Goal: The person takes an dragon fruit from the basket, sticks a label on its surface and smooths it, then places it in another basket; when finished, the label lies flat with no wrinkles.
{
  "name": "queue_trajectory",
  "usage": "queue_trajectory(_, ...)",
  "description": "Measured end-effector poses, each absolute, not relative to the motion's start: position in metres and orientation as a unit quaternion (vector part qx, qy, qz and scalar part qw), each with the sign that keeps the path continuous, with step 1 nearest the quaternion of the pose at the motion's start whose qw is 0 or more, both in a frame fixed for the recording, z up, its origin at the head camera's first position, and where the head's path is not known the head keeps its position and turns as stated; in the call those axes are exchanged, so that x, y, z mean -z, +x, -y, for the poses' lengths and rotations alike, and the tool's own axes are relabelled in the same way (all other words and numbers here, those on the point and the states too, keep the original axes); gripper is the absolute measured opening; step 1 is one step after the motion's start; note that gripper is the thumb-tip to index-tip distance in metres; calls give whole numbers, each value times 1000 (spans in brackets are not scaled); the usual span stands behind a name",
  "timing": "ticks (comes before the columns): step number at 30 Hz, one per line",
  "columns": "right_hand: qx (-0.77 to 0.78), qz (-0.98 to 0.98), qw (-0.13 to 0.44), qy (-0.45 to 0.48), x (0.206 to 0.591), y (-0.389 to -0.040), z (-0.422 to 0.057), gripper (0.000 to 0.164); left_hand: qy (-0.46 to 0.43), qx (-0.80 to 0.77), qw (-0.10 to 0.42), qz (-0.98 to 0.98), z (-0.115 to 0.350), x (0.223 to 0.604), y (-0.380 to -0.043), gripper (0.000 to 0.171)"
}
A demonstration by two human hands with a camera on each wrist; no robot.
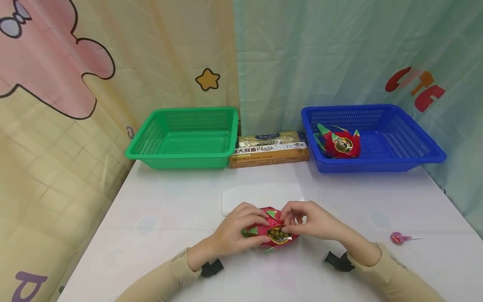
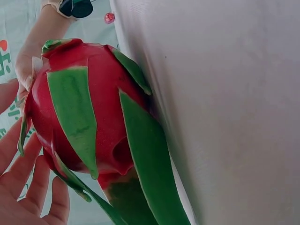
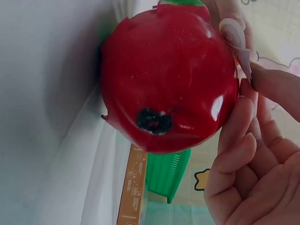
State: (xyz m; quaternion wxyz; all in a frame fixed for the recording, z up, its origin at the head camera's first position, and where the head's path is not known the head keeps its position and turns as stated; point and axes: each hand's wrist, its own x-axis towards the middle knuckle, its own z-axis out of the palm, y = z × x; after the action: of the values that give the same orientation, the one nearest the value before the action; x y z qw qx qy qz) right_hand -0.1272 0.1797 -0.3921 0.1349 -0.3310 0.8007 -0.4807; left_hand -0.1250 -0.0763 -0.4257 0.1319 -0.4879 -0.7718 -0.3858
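Note:
On the white table lies a red dragon fruit (image 1: 271, 241) with green leaf tips and a black-and-gold sticker (image 1: 279, 235). My left hand (image 1: 239, 230) holds the fruit from its left side, fingers over the top and thumb along the front. From the right, my right hand (image 1: 313, 220) pinches the sticker's edge between thumb and index finger. In the right wrist view, a pale lifted flap of the sticker (image 3: 240, 49) stands up from the fruit at the thumb tip. The left wrist view shows the leafy end of the dragon fruit (image 2: 105, 108) beside spread fingers.
Behind stand a green basket (image 1: 185, 161) and a blue basket (image 1: 381, 165), which holds a second dragon fruit (image 1: 349, 147). Between the baskets lie a pasta box (image 1: 269, 157) and a spaghetti pack (image 1: 271, 138). A white sheet (image 1: 260, 195) lies behind the hands, a lollipop (image 1: 398, 238) at the right.

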Motion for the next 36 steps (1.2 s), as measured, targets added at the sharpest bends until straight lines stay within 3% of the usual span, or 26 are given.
queue_trajectory(14,450,-844,96,-274,391,-119,-169,24,-474,399,140,772,73,426,-124,27)
queue_trajectory(22,378,-889,-25,-258,398,-116,-169,46,-466,395,151,777,71,427,-124,22)
queue_trajectory(25,403,-867,-10,-294,408,-118,-171,63,-464,390,151,781,72,427,-123,21)
queue_trajectory(29,435,-843,50,-313,422,-119,-172,86,-455,394,148,784,72,428,-122,21)
queue_trajectory(32,457,-835,108,-289,428,-119,-172,90,-440,407,137,789,72,428,-121,23)
queue_trajectory(36,480,-822,153,-264,430,-121,-173,90,-406,428,82,803,70,428,-119,32)
